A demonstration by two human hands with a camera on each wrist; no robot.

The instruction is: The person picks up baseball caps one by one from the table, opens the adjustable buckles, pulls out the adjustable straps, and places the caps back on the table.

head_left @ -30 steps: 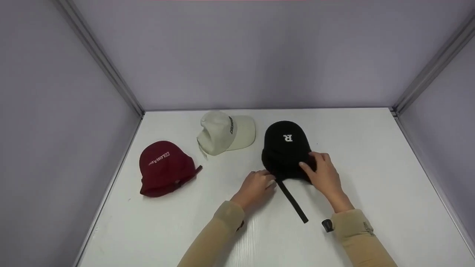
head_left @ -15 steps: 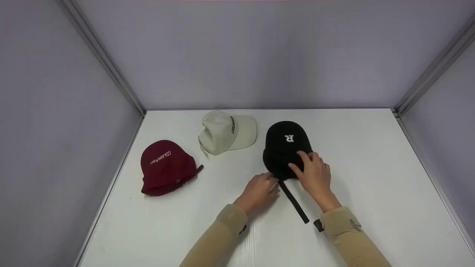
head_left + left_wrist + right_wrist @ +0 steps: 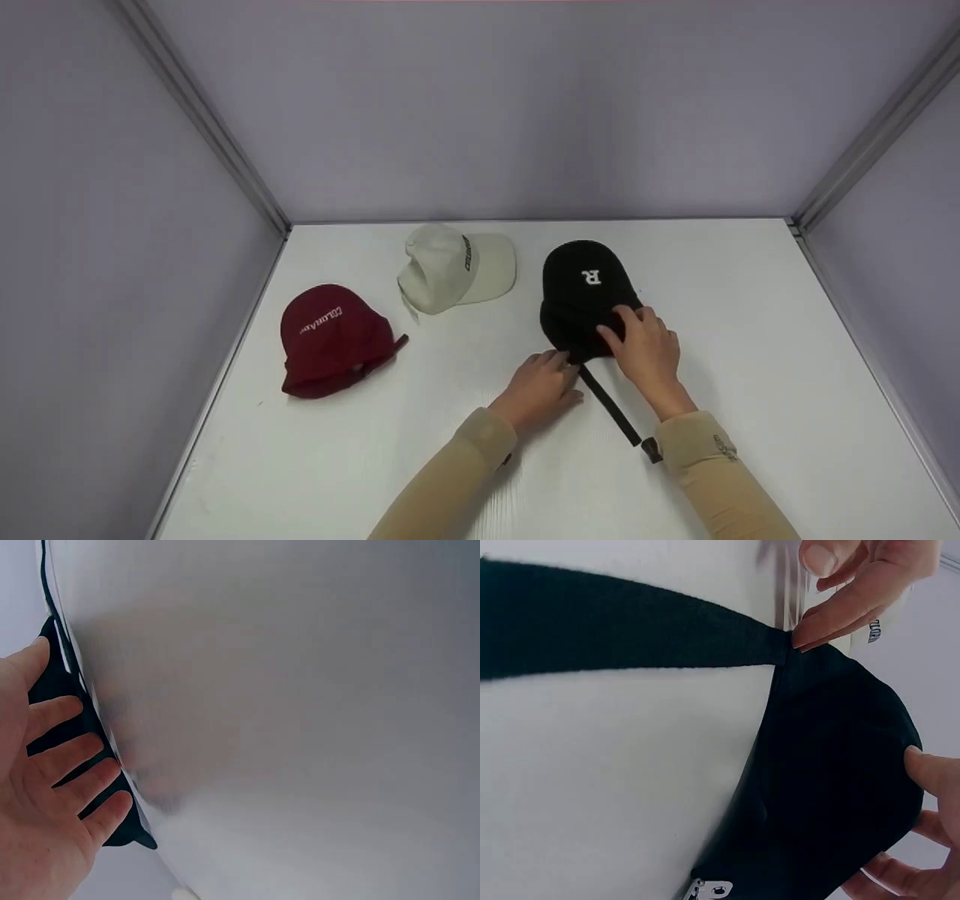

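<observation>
A black cap (image 3: pixel 589 292) with a white letter R lies with its opening toward me, between both hands. Its long loose strap (image 3: pixel 611 405) runs down to the right across the table. My left hand (image 3: pixel 538 388) touches the cap's lower left edge, at the base of the strap. In the left wrist view its fingers (image 3: pixel 90 784) are spread and fairly straight beside the black cloth. My right hand (image 3: pixel 645 352) grips the cap's lower right side. The right wrist view shows its thumb (image 3: pixel 928 769) on the near side of the cloth and other fingers passing behind it.
A dark red cap (image 3: pixel 334 341) with white lettering lies at the left. A cream cap (image 3: pixel 450 270) sits near the back edge, its brim pointing right. The white table (image 3: pixel 787 375) is enclosed by grey panels (image 3: pixel 480 112) at the back and sides.
The black cap and its strap have shifted slightly right, with my left hand following. My right hand has moved left and inward along the cap's lower right side. The other caps lie as before.
</observation>
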